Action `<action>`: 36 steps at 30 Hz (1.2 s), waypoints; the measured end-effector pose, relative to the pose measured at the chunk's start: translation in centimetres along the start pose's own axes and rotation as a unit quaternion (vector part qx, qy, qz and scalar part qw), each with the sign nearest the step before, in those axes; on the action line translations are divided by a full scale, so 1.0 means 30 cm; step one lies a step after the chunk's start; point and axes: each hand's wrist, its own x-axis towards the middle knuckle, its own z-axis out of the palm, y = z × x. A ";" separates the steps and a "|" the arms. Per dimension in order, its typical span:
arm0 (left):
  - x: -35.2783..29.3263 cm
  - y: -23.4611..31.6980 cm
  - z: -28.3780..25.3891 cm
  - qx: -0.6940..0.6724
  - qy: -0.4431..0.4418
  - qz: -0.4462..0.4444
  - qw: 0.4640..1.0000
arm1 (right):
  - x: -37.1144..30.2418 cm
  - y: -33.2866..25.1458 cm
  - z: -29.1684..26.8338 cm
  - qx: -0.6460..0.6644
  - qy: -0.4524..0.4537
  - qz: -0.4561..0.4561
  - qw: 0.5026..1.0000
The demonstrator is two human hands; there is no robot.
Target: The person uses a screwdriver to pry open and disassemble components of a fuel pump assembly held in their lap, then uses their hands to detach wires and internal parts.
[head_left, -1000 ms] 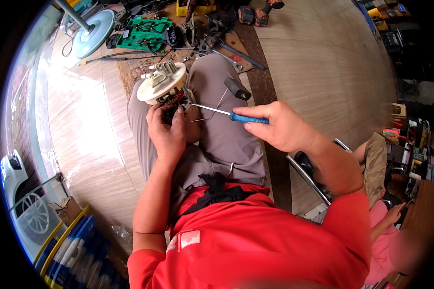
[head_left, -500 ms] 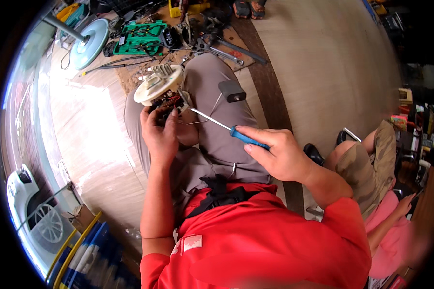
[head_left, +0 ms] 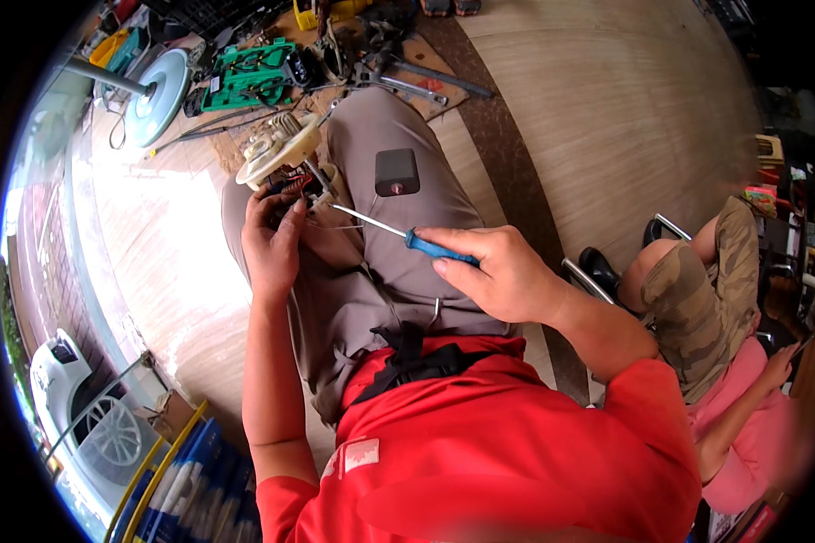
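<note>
A fuel pump module (head_left: 279,154) with a round cream flange rests tilted over my lap, wires and a metal rod showing beneath the flange. My left hand (head_left: 273,240) is closed around its lower body, fingertips partly hidden behind it. A dark grey block-shaped float (head_left: 397,168) on a thin wire arm sits over my right thigh. In my right hand (head_left: 507,276) is a screwdriver with a blue handle (head_left: 439,249), its thumb and fingers wrapped round the handle. The shaft points left, and its tip is at the module's side; whether it touches is too small to tell.
Beyond my knees lie a green tool case (head_left: 249,77), wrenches (head_left: 412,89) and a cardboard sheet (head_left: 444,68). A pale blue round stand base (head_left: 157,98) is at far left. A seated person in camouflage shorts (head_left: 697,290) is at right, a yellow-edged rack (head_left: 167,462) at lower left.
The float has swung left and turned its broad face up. The module leans more, widening the view under its flange. The screwdriver and both hands have shifted slightly left, as has the whole view.
</note>
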 end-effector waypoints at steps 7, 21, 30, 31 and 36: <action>0.004 -0.009 0.004 -0.019 -0.003 0.006 1.000 | 0.023 -0.010 -0.010 -0.078 0.009 -0.055 0.995; -0.004 -0.004 0.038 0.071 0.049 0.027 0.996 | 0.062 -0.071 0.002 -0.118 0.001 -0.036 0.992; -0.045 -0.003 0.009 0.094 0.014 0.030 0.995 | -0.001 0.064 -0.005 -0.088 0.014 -0.073 0.993; -0.053 0.002 0.005 0.082 0.009 0.035 0.996 | -0.016 0.073 -0.005 -0.095 0.011 -0.075 0.993; -0.066 0.031 -0.022 0.062 -0.003 0.035 0.997 | -0.081 0.045 -0.009 -0.068 0.015 -0.067 0.995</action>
